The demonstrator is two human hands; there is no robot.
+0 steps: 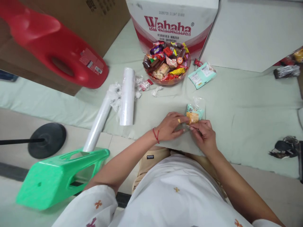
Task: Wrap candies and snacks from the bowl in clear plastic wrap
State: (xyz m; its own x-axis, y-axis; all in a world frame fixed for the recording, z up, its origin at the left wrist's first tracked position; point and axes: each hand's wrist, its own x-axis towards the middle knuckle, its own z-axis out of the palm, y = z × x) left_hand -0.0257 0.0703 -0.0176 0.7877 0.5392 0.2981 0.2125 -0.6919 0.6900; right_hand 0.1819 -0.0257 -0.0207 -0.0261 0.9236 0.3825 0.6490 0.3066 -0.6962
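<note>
Head camera view: a small teal-and-orange packet (193, 117) lies at the tabletop's (255, 110) near edge, between both hands. Taking that packet as the clock's centre, the left hand (172, 126), at 8 o'clock, touches its lower edge with a fingertip; whether it grips cannot be told. The right hand (205, 135), at 5 o'clock, pinches the lower edge. The candy bowl (167, 81) stands at 11 o'clock, a flat mint-green packet (203, 75) between 12 and 1, the upright-lying white roll (127, 96) between 9 and 10.
</note>
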